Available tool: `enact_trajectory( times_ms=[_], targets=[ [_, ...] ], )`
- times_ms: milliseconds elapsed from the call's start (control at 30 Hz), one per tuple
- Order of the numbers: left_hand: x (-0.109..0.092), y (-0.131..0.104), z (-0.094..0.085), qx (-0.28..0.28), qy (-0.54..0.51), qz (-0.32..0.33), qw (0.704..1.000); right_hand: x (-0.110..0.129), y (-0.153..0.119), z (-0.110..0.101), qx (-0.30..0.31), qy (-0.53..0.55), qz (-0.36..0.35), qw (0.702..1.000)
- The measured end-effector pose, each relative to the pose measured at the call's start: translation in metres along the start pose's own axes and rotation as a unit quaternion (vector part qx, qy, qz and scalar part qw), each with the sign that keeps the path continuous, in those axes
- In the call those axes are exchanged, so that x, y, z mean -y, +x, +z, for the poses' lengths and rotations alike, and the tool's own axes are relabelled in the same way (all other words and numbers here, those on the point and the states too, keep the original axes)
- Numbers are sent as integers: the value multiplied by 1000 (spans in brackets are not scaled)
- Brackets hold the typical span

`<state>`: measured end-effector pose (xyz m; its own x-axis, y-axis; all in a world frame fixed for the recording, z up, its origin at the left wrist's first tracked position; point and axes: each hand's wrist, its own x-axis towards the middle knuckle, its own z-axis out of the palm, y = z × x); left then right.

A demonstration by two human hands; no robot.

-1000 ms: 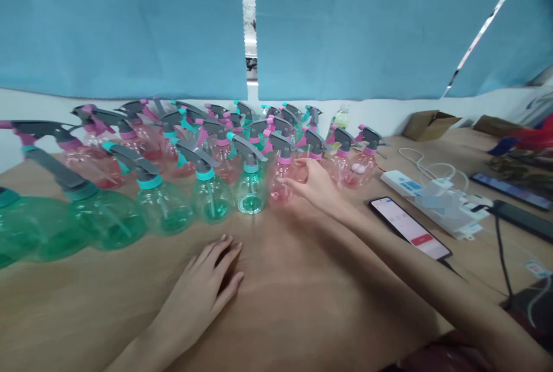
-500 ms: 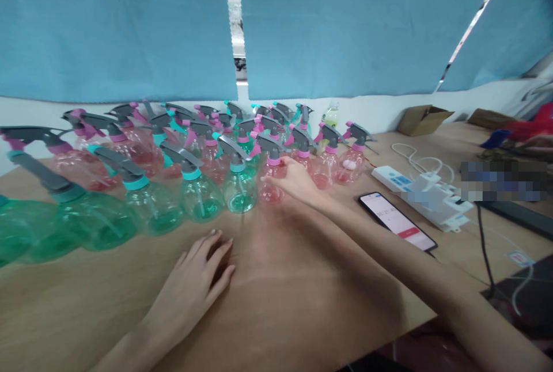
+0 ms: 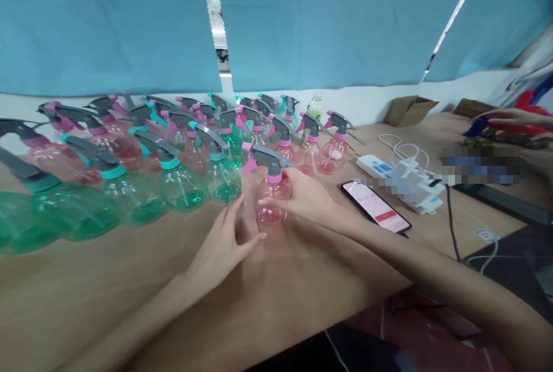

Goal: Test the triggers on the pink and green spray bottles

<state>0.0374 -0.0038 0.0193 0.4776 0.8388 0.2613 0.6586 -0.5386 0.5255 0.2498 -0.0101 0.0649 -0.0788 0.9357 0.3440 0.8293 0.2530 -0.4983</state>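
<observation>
I inspect the head view and find my right hand (image 3: pixel 309 202) gripping the pink bottle (image 3: pixel 273 205) from its right side, thumb across the front of the round body. The grip is narrowed onto that body. The bottle is upright, with its pink-and-grey spray head (image 3: pixel 268 160) pointing left; I cannot tell whether its base touches the table (image 3: pixel 173 291).

My left hand (image 3: pixel 220 245) is at the bottle's lower left, thumb and fingers spread wide, holding nothing. Its thumb tip is close to the bottle; contact cannot be confirmed.

Location of the bottle: in front of the grouped sprayers, just right of the row of green bottles (image 3: pixel 184 188). Other pink bottles (image 3: pixel 309 156) are noted behind it and to the right.

Right of my right hand I record a phone (image 3: pixel 377 207), screen lit, lying beside a white power strip (image 3: pixel 375 166). Farther back is a cardboard box (image 3: pixel 410 112). Another person's hand (image 3: pixel 516 117) shows at the right edge, well apart from mine.
</observation>
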Motion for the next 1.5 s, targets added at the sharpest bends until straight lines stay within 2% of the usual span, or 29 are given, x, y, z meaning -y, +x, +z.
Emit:
enact_trajectory(
  times_ms=[133,233,333,467,567,700,767,900,1133,1300,1500],
  targets=[
    [-14,-3,17,3,-86,17,996,14,-28,-14,20,0,16,1000],
    [-21,-11,21,24,-139,24,990,20,-39,-22,31,25,-25,999],
    [-24,-18,21,42,-150,31,987,18,-38,-25,46,105,-68,991],
    [-25,-21,17,54,-118,44,991,15,-30,-19,65,239,-69,966],
    [-27,-20,13,77,-96,69,990,17,-27,-9,53,258,-62,963],
    [-30,-17,9,86,-94,101,987,20,-25,1,2,262,-77,962],
    [-28,-16,8,87,-90,114,986,21,-23,1,-4,277,-94,956],
    [-18,-13,9,101,-78,110,986,20,-19,-4,26,304,-109,946],
    [-5,-9,11,103,-48,126,985,20,-12,-2,48,313,-54,947],
    [8,-12,7,100,13,127,987,17,-5,7,44,361,-30,931],
    [23,-16,-2,65,121,106,985,16,8,14,15,305,-41,951]
  ],
)
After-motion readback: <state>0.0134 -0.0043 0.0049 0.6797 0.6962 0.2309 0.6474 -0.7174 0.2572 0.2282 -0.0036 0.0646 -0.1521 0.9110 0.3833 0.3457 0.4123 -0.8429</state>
